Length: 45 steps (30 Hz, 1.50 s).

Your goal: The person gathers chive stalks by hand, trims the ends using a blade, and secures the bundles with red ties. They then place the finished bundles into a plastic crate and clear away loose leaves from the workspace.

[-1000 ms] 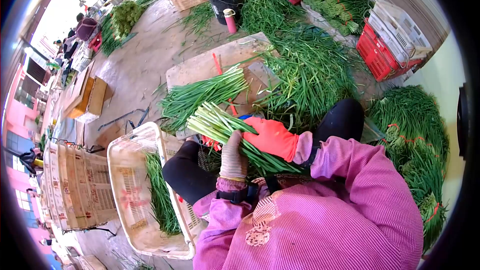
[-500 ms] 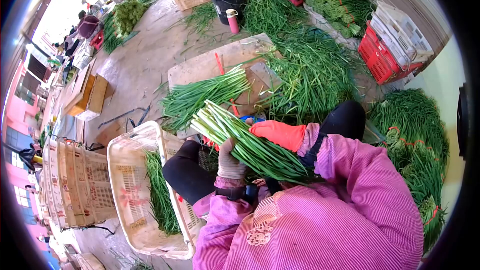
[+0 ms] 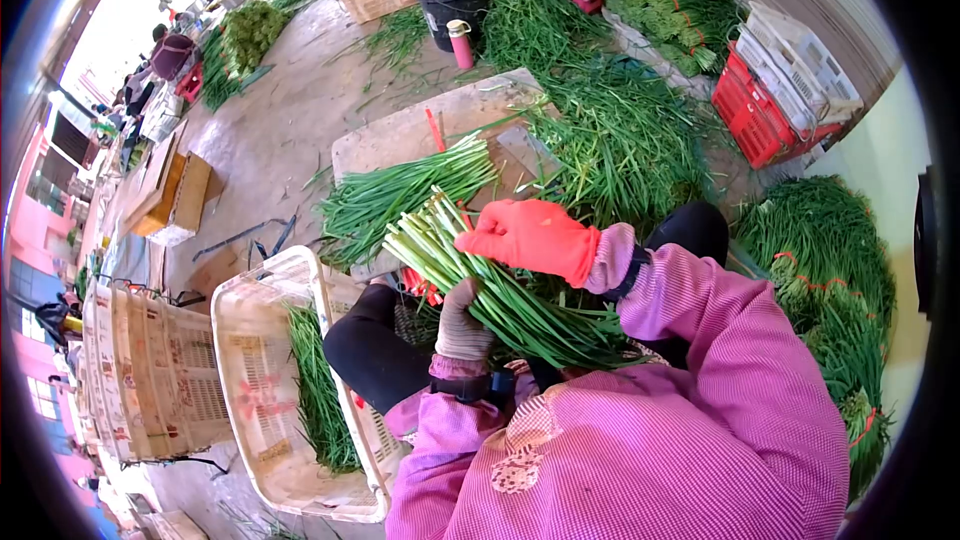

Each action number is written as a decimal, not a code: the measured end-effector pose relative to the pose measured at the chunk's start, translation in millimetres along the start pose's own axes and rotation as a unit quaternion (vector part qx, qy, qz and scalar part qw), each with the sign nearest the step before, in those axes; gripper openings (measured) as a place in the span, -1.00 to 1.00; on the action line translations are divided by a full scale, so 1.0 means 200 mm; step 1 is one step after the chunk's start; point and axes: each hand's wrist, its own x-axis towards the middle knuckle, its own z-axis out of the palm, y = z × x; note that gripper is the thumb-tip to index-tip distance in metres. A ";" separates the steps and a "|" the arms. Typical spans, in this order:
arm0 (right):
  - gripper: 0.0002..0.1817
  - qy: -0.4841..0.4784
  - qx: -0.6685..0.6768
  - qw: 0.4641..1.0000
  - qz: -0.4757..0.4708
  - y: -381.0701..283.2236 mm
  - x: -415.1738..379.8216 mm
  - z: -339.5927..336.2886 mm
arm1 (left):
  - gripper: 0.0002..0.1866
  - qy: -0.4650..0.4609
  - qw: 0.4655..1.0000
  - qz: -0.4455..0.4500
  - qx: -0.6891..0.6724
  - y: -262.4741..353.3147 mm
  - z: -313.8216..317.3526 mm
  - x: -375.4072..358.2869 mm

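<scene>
A bundle of long green stalks (image 3: 545, 320) with pale cut ends lies across my lap, the ends pointing up and left. My left hand (image 3: 464, 325), in a grey-brown glove, is wrapped round it from below. On top of the bundle, near the pale ends, rests my right hand (image 3: 530, 238) in an orange glove, its fingers bent against the stalks. Beyond them, a second bunch (image 3: 420, 190) lies on a worn board (image 3: 385, 145) beside a red strip (image 3: 436, 130). A loose heap of greens (image 3: 625, 140) spreads to the right of the board.
A white crate (image 3: 265, 370) holding greens stands at my left, next to stacked crates (image 3: 150, 370). Tied bundles (image 3: 825, 270) lie at right, below red and white crates (image 3: 755, 110). A black bucket (image 3: 450, 5) and pink bottle (image 3: 461, 45) stand ahead. People (image 3: 145, 80) are far left.
My right hand has moved up and left, from beside the bundle to on top of it near the pale ends. My left hand keeps its hold.
</scene>
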 end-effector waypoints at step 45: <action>-0.66 -0.061 -0.151 0.981 -0.105 0.05 0.24 0.09 | -0.53 0.070 0.994 -0.018 0.078 -0.06 0.04 -0.01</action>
